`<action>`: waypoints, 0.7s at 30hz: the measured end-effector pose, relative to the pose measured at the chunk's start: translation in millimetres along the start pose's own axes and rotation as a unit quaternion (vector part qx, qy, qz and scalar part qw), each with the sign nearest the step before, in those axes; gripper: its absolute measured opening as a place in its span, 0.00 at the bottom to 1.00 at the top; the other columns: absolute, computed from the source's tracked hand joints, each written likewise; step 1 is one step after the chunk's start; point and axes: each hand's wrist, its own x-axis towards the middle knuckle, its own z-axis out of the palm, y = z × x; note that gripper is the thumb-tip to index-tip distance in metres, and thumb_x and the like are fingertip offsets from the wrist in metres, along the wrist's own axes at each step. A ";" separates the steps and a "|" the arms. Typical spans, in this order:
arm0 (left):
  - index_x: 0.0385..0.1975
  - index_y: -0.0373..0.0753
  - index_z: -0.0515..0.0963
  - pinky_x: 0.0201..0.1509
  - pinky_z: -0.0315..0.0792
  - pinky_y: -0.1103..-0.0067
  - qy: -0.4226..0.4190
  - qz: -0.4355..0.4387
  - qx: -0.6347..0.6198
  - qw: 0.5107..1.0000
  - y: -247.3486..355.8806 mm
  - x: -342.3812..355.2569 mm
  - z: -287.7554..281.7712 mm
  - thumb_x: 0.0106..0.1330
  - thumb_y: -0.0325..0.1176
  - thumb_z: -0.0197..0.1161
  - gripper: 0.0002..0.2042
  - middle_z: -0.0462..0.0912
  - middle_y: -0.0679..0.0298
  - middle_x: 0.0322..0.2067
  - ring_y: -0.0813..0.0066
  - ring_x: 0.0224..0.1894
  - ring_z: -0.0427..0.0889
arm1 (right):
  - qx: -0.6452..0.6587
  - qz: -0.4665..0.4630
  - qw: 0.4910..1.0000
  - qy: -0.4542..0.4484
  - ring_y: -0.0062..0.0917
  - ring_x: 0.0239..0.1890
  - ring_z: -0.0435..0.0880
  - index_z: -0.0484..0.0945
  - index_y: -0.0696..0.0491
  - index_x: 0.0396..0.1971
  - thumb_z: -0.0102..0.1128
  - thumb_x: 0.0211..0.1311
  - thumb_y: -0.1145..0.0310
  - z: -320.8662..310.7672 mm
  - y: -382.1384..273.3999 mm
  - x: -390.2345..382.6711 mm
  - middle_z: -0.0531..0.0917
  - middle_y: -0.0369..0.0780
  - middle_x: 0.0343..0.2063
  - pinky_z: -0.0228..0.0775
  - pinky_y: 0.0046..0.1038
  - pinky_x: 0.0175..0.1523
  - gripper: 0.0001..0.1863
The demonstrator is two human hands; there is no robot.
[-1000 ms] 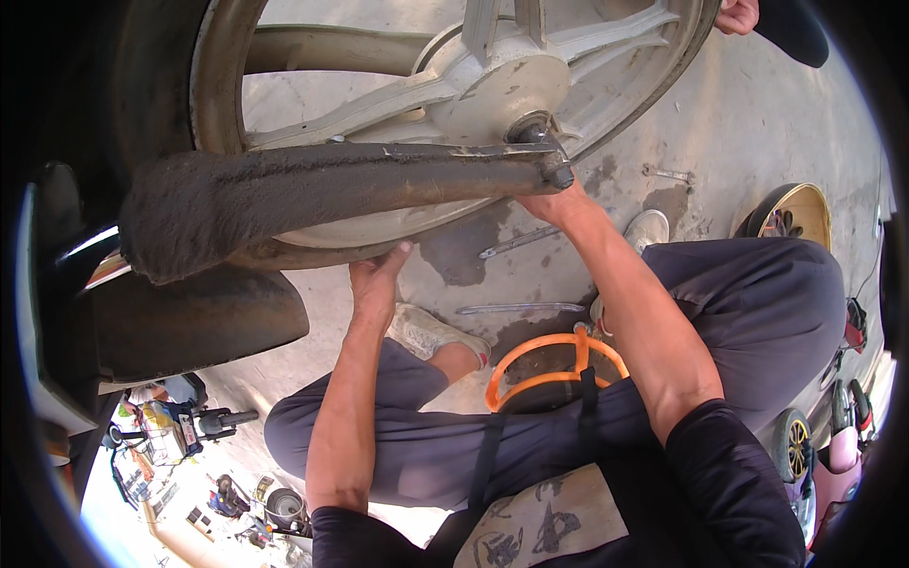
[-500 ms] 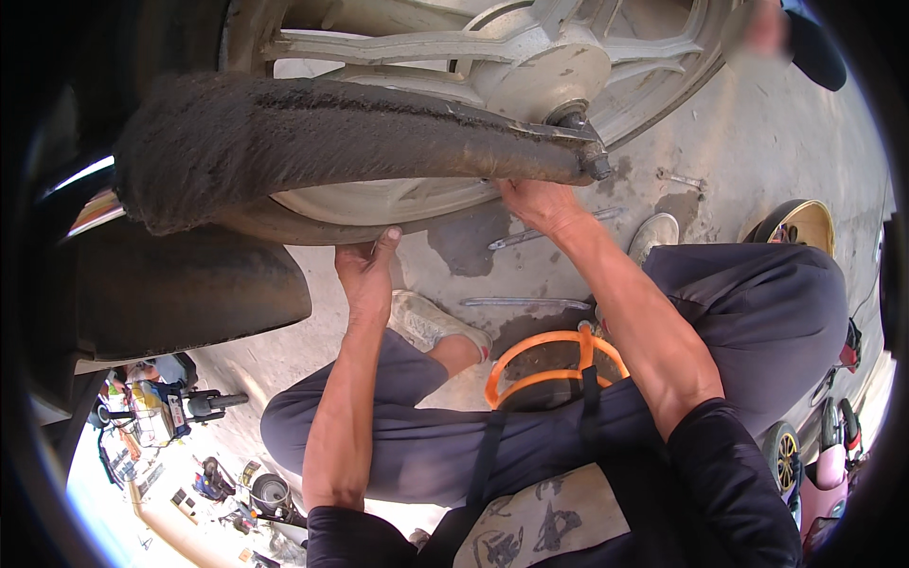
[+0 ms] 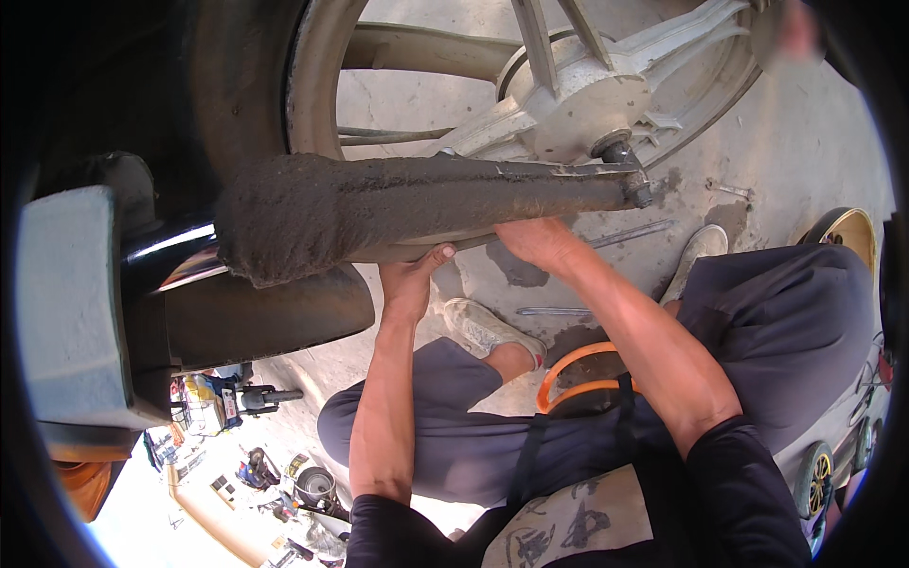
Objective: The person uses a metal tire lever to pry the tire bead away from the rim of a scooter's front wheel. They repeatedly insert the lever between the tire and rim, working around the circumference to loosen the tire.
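A large pale spoked wheel [image 3: 587, 121] with a dark tyre [image 3: 407, 250] fills the upper part of the view. Across its near side runs a thick leg [image 3: 417, 197] caked in dark mud, with an axle end [image 3: 642, 192] at its right tip. My left hand [image 3: 409, 284] is closed round the tyre's lower edge, thumb on the near side, fingers hidden beneath. Just under the muddy leg, my right hand [image 3: 538, 242] is curled at the tyre's edge; the leg hides most of its fingers and what they grip.
A dark mudguard [image 3: 275, 317] and a pale blue-grey panel [image 3: 71, 303] stand at left. Metal bars [image 3: 630, 234] and a spanner [image 3: 729, 189] lie on the concrete. An orange ring frame [image 3: 573, 364] is under my legs; a round container [image 3: 847, 232] stands right. Vehicles and parts show lower left.
The wheel has turned, so its spokes stand at a different angle. My view has shifted, moving the scene right and slightly down. Both hands stay at the tyre's lower edge.
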 end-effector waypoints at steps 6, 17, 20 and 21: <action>0.49 0.32 0.75 0.57 0.70 0.77 0.027 0.039 0.037 0.998 1.7 -1.8 5.2 0.48 0.21 0.76 0.26 0.80 0.63 0.46 0.73 0.49 0.77 | 0.136 0.031 0.988 0.061 0.47 0.39 0.80 0.81 0.56 0.36 0.54 0.55 0.72 7.3 0.4 -4.2 0.83 0.48 0.34 0.72 0.41 0.45 0.10; 0.51 0.32 0.72 0.57 0.72 0.77 0.012 0.028 -0.012 0.999 -0.2 0.0 4.8 0.51 0.18 0.72 0.26 0.78 0.61 0.47 0.72 0.50 0.77 | 0.012 -0.002 0.992 0.129 0.43 0.42 0.80 0.81 0.58 0.32 0.55 0.54 0.70 25.2 -6.9 3.1 0.83 0.47 0.35 0.69 0.42 0.50 0.09; 0.50 0.32 0.73 0.55 0.73 0.76 0.019 0.018 -0.037 0.999 -0.2 -1.5 5.4 0.52 0.19 0.72 0.24 0.78 0.61 0.47 0.72 0.49 0.77 | 0.030 0.006 0.991 0.127 0.44 0.41 0.80 0.81 0.57 0.32 0.54 0.54 0.71 26.8 -7.5 2.8 0.83 0.47 0.34 0.69 0.42 0.49 0.09; 0.50 0.32 0.73 0.55 0.73 0.76 0.018 0.018 -0.036 0.999 0.7 -1.5 4.9 0.52 0.19 0.72 0.24 0.78 0.61 0.47 0.72 0.49 0.77 | 0.071 0.025 0.989 0.123 0.44 0.41 0.80 0.81 0.57 0.32 0.53 0.54 0.72 26.1 -8.6 2.2 0.83 0.48 0.34 0.70 0.43 0.49 0.09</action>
